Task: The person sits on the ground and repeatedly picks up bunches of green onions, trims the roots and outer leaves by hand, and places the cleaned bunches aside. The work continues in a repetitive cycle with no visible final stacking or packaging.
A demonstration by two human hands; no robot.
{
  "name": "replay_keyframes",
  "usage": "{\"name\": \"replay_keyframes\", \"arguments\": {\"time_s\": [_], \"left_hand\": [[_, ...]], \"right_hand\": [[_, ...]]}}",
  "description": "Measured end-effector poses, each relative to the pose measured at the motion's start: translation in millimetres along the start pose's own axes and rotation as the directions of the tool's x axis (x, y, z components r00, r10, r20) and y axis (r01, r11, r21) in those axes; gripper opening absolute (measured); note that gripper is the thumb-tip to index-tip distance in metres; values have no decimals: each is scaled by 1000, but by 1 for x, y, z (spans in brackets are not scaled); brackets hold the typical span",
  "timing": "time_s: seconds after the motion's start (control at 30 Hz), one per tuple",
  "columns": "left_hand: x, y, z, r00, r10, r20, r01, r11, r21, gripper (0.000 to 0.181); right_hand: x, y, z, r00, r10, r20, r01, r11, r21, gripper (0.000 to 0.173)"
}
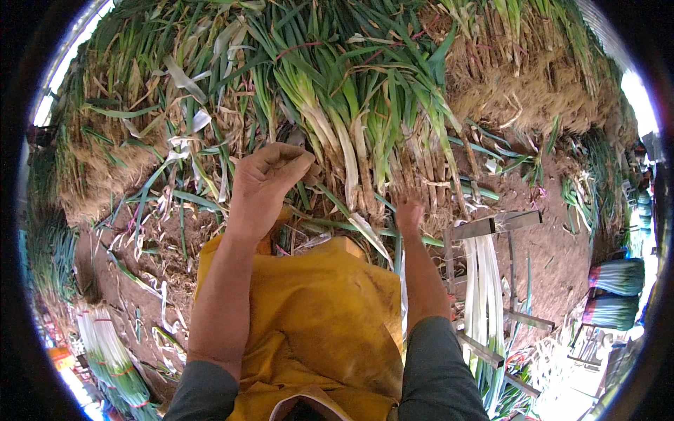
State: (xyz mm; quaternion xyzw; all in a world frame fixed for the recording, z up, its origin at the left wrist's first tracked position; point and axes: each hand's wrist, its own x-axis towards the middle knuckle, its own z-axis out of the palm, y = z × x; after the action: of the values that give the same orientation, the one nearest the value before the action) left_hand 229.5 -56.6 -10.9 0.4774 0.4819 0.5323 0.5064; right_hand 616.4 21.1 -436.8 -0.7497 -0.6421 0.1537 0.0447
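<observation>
My left hand [271,176] is raised in front of the bunched, unpeeled green onions, its thumb and fingertips curled together. No thing shows in its grasp, though the inner side of the fingers is partly hidden. A long loose leaf [342,205] slants down from just below it. Lower and to the right, my right hand [409,213] reaches in at the root end of the soil-brown green onion stalks [413,163]. Its fingers blur into the stalks and roots, so their grip is unclear. The leafy green onions [321,105] lean with tops away from me and roots towards me.
A metal rack [474,229] to my right holds peeled white green onions [482,284]. Tied bundles [113,347] lie at lower left, and more bundles [613,294] sit at far right. Rooted heaps [532,89] flank both sides. Peelings litter the soil [547,221]. A yellow apron [316,316] covers my lap.
</observation>
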Motion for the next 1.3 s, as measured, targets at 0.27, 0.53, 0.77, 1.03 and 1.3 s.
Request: {"name": "replay_keyframes", "arguments": {"time_s": [0.27,0.53,0.77,1.03,1.3], "left_hand": [[1,-18,4,999,-28,16,27,998,55,20],[11,-20,14,996,-90,20,86,987,136,15],[6,-27,19,995,-68,76,55,986,160,18],[-4,-12,10,996,-42,81,31,991,132,23],[-23,-12,24,991,-39,127,31,997,68,22]], "right_hand": [[-1,-3,8,959,281,23,-280,943,178,76],[0,-9,-39,945,161,286,-319,659,682,68],[-53,-43,-117,855,-137,500,-512,-73,856,29],[-290,15,-141,825,-157,542,-559,-362,746,36],[-377,92,-76,663,45,747,-734,-157,661,41]]}}
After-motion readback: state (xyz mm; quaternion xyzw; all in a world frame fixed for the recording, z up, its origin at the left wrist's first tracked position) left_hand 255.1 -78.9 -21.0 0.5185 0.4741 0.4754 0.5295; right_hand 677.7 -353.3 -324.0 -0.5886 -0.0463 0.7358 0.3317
